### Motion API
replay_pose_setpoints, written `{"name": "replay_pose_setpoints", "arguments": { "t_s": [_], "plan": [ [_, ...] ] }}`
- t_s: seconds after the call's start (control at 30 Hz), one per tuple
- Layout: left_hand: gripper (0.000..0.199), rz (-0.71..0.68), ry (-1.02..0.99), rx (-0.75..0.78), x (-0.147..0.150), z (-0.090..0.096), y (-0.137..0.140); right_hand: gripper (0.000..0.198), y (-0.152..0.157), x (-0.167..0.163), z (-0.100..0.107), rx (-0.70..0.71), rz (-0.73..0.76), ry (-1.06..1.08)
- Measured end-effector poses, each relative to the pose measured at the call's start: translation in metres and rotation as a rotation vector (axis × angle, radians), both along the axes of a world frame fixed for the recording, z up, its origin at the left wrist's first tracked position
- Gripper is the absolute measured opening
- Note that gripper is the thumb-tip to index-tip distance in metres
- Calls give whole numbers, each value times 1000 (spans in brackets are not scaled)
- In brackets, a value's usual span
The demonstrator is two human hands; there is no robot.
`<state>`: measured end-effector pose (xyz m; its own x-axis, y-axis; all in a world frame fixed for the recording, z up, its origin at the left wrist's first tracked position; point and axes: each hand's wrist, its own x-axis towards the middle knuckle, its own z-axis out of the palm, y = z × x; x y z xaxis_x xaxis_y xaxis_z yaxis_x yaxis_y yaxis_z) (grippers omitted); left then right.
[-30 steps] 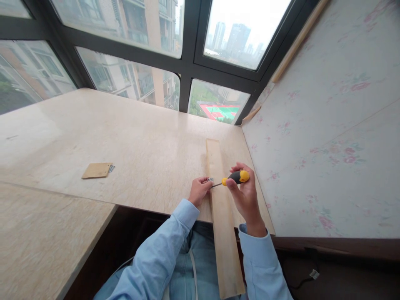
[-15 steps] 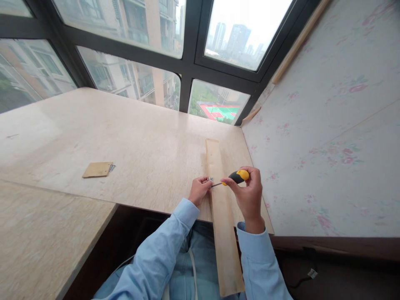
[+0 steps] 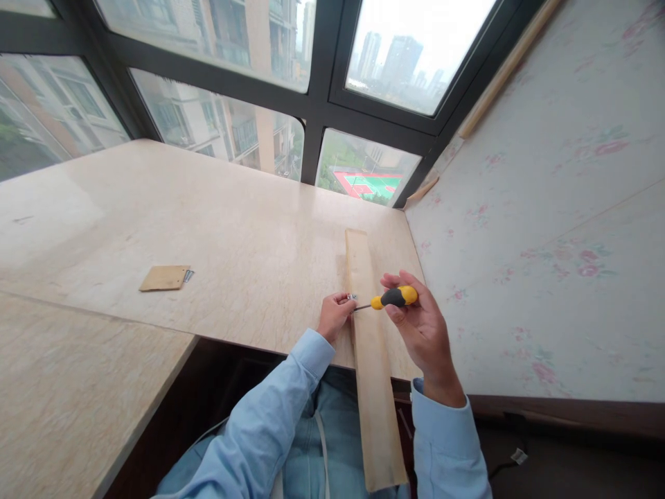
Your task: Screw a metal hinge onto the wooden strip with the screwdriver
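Observation:
My right hand grips a screwdriver with a yellow and black handle, thumb below and fingertips above, the grip looser than a closed fist. Its thin shaft points left and ends near the fingertips of my left hand. Those fingers pinch a small shiny metal piece against the left edge of a long, narrow wooden board. What kind of fitting it is cannot be made out, and the screwdriver's tip is hidden by the fingers. The board lies lengthwise, its near end jutting over the counter's front edge toward my lap.
On the stone-like counter to the left lies a small tan plate with a few screws beside it. Dark-framed windows stand behind the counter. A flower-patterned wall closes off the right side.
My right hand has shifted slightly right, and its fingers have loosened and turned about the screwdriver handle. My left hand keeps its pinch at the board's edge. The camera view has moved a little.

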<state>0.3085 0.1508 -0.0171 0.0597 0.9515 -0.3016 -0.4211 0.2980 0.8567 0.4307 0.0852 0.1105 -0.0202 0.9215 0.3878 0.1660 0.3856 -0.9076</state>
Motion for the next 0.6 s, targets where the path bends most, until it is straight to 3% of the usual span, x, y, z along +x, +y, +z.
{"name": "replay_pose_setpoints", "arguments": {
  "t_s": [0.2, 0.33, 0.43, 0.6],
  "plan": [
    [21, 1, -1, 15, -1, 3, -2, 48, 10, -1, -5, 158, -350, -321],
    [19, -5, 5, 24, -1, 4, -2, 50, 14, -1, -5, 230, -435, -398],
    [23, -9, -13, 11, 0, 2, -2, 53, 12, -2, -5, 136, -348, -254],
    [27, 1, -12, -22, 0, 2, 0, 59, 2, -4, 2, 44, -21, 23]
  ]
}}
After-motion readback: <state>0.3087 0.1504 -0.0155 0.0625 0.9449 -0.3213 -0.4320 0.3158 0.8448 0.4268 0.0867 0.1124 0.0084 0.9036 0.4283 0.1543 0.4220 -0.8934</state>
